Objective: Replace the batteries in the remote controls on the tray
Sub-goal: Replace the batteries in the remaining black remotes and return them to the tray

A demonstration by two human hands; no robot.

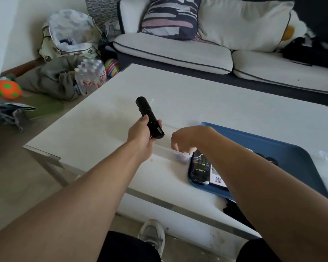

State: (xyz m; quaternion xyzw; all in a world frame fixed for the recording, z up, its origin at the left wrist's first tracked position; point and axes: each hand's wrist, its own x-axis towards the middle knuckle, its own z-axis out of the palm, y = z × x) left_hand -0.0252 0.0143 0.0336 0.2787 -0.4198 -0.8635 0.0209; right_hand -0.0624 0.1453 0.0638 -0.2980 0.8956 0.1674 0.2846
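Spanning the view: white surface (225, 99); on its right part, blue tray (284, 148) carrying a wrapped black remote (200, 167) at its near-left corner. Left hand (140, 137) clamped round a black remote control (150, 118), raised above the surface; right hand (182, 138), fingers curled down into a small clear container (180, 155) just beside the tray, contents not discernible. Step judged: fetching a battery; next move calls for seating it, polarity matched.

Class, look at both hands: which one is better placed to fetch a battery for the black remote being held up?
The right hand, probably. Its fingers dip into the small clear container beside the blue tray, though its contents are blurred. The left hand is occupied, gripping the black remote above the table.
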